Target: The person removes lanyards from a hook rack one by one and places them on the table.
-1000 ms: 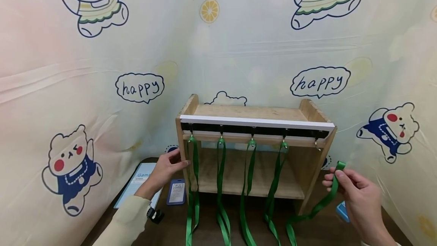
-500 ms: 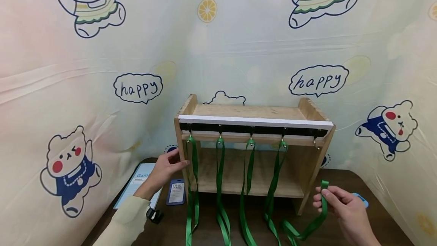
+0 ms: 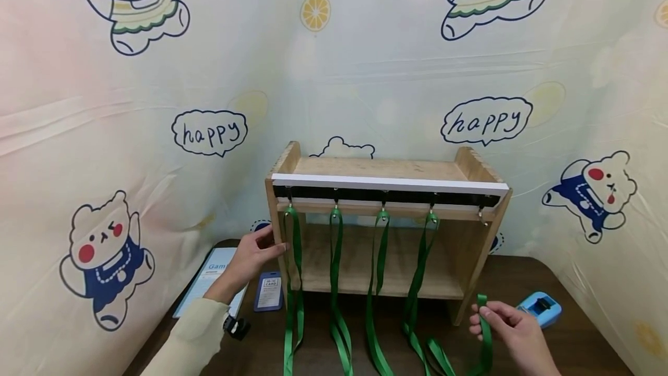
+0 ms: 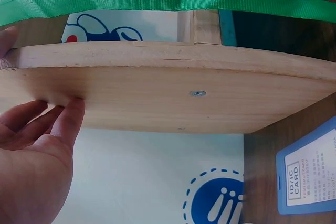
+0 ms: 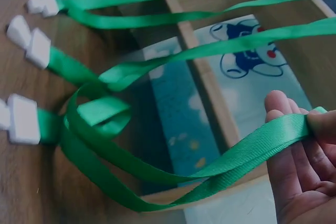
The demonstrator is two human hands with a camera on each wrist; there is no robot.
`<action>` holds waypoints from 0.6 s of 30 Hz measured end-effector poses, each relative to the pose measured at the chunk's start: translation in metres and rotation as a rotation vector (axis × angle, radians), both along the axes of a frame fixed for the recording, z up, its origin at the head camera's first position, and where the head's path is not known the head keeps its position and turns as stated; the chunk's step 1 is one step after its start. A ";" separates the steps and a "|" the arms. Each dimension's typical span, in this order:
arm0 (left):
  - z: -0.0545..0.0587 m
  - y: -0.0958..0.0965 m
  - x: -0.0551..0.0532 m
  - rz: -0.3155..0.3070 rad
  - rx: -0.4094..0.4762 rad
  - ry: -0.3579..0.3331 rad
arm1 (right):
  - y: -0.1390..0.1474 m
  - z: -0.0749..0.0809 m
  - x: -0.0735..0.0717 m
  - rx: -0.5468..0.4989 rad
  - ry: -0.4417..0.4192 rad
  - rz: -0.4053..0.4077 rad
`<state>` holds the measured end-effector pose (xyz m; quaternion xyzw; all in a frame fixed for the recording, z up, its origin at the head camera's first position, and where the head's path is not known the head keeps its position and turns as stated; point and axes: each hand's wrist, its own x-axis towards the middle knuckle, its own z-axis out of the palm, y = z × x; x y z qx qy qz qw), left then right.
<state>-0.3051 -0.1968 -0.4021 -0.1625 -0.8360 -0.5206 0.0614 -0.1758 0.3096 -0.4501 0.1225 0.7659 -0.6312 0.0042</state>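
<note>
A small wooden shelf (image 3: 381, 168) stands against the back cloth, with a row of hooks along its front rail. Several green lanyards (image 3: 335, 283) hang from these hooks; the rightmost hook (image 3: 483, 216) carries nothing. My left hand (image 3: 251, 261) grips the shelf's left side panel (image 4: 142, 90), thumb at the front edge and fingertips on the outer face. Low at the right, my right hand (image 3: 514, 329) pinches the looped end of another green lanyard (image 5: 247, 153) between thumb and fingers. That lanyard sags to the table, where a white clip (image 5: 24, 119) shows at its other end.
On the brown table (image 3: 569, 341), a light blue device (image 3: 545, 308) lies beyond the right hand. A blue card holder (image 3: 269, 292) and a pale blue printed booklet (image 3: 211, 274) lie left of the shelf. A patterned cloth (image 3: 365, 74) covers the walls.
My right hand has moved down and left with the lanyard, whose raised end sinks lower. More of the light blue device shows. The left hand stays on the panel; the view shifts slightly.
</note>
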 end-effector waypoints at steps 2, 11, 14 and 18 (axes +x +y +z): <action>0.000 0.000 0.001 0.001 -0.002 -0.009 | 0.002 -0.006 -0.002 0.022 -0.024 0.009; 0.002 0.000 0.002 -0.020 0.014 -0.010 | 0.004 -0.032 -0.015 0.085 -0.083 0.049; 0.002 0.000 0.002 -0.022 0.015 -0.005 | 0.002 -0.040 -0.017 0.138 -0.075 -0.009; 0.001 0.000 0.001 -0.019 0.005 0.002 | 0.001 -0.050 -0.019 0.159 -0.058 -0.050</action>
